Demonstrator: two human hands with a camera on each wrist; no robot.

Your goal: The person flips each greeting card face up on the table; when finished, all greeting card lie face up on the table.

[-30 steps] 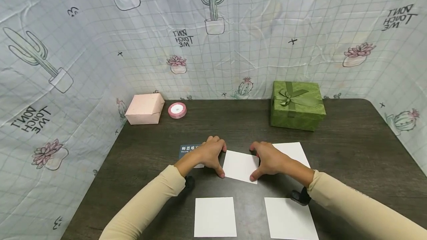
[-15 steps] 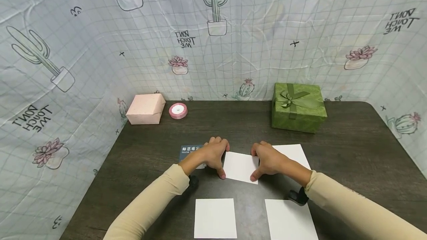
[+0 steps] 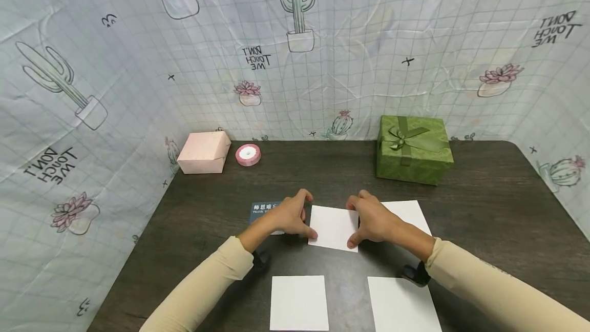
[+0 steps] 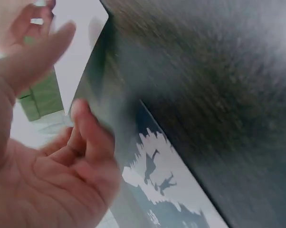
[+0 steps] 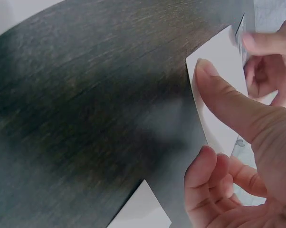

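Observation:
In the head view a white square card [image 3: 333,227] is tilted a little between the two hands. My right hand [image 3: 375,222] pinches its right side, thumb [image 5: 209,73] lying over the card's face in the right wrist view. My left hand [image 3: 290,215] is at the card's left edge, thumb tip over the lower left corner and index finger by the upper left one. The left wrist view is blurred; there the left fingers [image 4: 93,133] are loosely bent beside the card's edge. A dark blue card [image 3: 260,210] with white lettering lies partly hidden behind the left hand.
More white cards lie flat: one front left [image 3: 298,303], one front right [image 3: 404,304], one behind the right forearm [image 3: 410,214]. At the back stand a pink wrapped box [image 3: 203,152], a pink ribbon roll [image 3: 248,154] and a green gift box [image 3: 412,150]. A patterned curtain [image 3: 207,91] surrounds the dark table.
The left thumb has moved rightward over the card's lower left corner, and the left fingers have shifted slightly. The right hand still pinches the card; its left side has risen slightly in view.

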